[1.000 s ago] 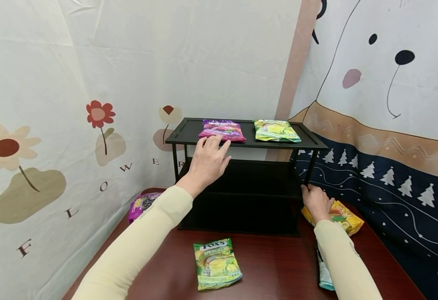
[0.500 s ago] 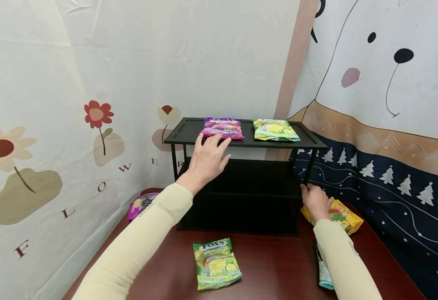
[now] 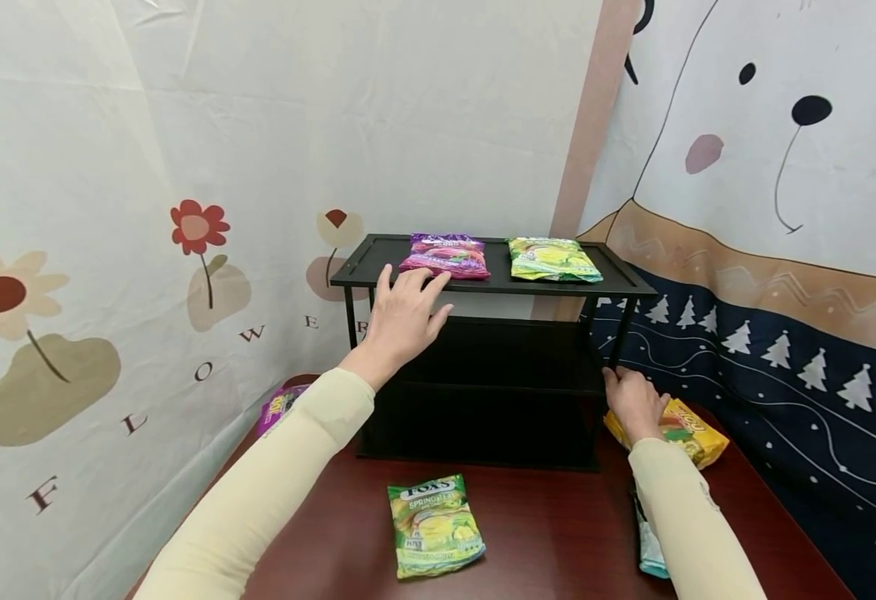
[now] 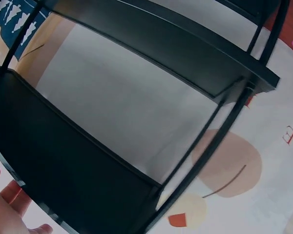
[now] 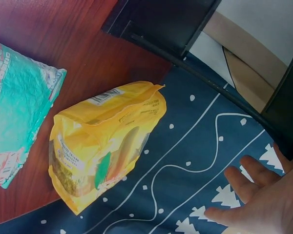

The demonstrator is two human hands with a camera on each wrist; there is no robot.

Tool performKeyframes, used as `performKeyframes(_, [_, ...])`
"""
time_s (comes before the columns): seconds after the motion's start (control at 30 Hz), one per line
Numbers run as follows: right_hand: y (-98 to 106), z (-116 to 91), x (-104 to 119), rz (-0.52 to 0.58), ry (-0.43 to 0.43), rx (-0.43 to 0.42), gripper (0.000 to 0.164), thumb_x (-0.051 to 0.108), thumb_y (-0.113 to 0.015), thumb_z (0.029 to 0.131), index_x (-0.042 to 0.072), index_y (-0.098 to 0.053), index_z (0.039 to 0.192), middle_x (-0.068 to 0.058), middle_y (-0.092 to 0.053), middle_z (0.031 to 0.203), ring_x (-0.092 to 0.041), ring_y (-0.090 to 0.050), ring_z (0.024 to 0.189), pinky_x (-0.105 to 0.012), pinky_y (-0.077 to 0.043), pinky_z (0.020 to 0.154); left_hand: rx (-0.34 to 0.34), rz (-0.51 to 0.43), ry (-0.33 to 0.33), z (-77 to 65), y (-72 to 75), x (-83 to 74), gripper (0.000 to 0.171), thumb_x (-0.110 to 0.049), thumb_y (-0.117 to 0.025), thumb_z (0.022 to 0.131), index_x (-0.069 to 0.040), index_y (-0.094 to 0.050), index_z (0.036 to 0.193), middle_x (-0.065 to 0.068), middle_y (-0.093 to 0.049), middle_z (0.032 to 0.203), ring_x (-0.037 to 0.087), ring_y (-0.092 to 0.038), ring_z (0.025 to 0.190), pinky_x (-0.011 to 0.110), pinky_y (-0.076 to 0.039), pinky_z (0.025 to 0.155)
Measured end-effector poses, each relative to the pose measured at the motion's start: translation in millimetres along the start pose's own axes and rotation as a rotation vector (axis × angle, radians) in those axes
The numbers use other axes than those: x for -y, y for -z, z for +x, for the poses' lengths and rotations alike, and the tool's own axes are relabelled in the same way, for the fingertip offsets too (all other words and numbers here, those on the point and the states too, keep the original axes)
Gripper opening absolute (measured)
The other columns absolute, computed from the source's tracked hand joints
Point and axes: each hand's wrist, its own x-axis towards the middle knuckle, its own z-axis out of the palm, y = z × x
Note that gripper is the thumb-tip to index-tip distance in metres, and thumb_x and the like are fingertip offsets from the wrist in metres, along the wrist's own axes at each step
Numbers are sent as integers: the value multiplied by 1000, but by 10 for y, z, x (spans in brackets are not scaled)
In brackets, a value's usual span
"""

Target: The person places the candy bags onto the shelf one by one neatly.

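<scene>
On the top deck of a black rack (image 3: 498, 289) lie a purple candy bag (image 3: 447, 255) on the left and a yellow-green candy bag (image 3: 553, 260) on the right. My left hand (image 3: 403, 321) is at the deck's front edge, its spread fingers just in front of the purple bag; whether they touch it I cannot tell. In the left wrist view, the left hand's fingers (image 4: 14, 197) show beside the rack's edge. My right hand (image 3: 635, 406) rests against the rack's right side near a post, holding nothing. Its fingers (image 5: 256, 175) look loosely extended in the right wrist view.
A Fox's candy bag (image 3: 436, 527) lies on the red-brown table (image 3: 535, 533) in front. Right of the rack are a yellow bag (image 5: 107, 141) and a teal bag (image 5: 19, 107). Another purple bag (image 3: 276, 408) lies left. Printed cloths (image 3: 182, 125) hang behind.
The purple bag on top has shifted slightly back. My left hand has then drawn a little left and away from it. The right hand has stayed against the rack.
</scene>
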Motion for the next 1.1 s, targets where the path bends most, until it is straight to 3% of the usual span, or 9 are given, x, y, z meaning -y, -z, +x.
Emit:
performKeyframes(0.27, [-13, 3, -21, 2, -3, 3, 53, 34, -37, 108, -7, -55, 135, -35, -51, 134, -57, -40, 126, -76, -6, 106, -33, -23, 33, -95, 28, 133, 47, -33, -63, 98, -13, -57, 141, 15, -58, 131, 33, -52, 125, 64, -23, 112])
performKeyframes(0.53, [-21, -8, -21, 1, 16, -17, 49, 34, -38, 108, -5, -64, 121, -34, -59, 123, -56, -45, 119, -77, -9, 104, -2, -30, 37, -113, 28, 138, 48, -34, -63, 98, -14, -56, 141, 16, -57, 133, 33, -51, 126, 65, -24, 111])
performKeyframes(0.7, [2, -2, -13, 19, 30, -39, 46, 34, -39, 107, -3, -66, 103, -33, -62, 111, -57, -47, 115, -77, -9, 103, -18, -45, 43, -167, 31, 141, 47, -33, -63, 98, -13, -57, 140, 17, -55, 135, 33, -47, 130, 64, -23, 111])
performKeyframes(0.8, [6, 1, -11, 28, 24, -37, 46, 35, -38, 107, -2, -65, 99, -33, -62, 110, -58, -47, 115, -77, -8, 104, -34, -59, 34, -249, 19, 146, 46, -31, -64, 98, -12, -58, 139, 18, -52, 140, 34, -43, 134, 64, -22, 112])
performKeyframes(0.9, [-3, 1, -10, 23, 18, -22, 48, 36, -37, 107, -3, -65, 109, -34, -59, 118, -58, -45, 118, -77, -7, 104, -66, -65, 18, -376, -8, 155, 44, -29, -66, 96, -10, -61, 135, 20, -50, 142, 35, -41, 136, 63, -22, 113])
performKeyframes(1.1, [6, 1, -8, 19, 15, -14, 49, 36, -37, 107, -4, -65, 114, -34, -59, 119, -57, -45, 119, -77, -7, 105, -82, -72, -11, -682, -112, 145, 41, -27, -69, 94, -9, -64, 130, 20, -54, 138, 36, -47, 131, 61, -29, 110])
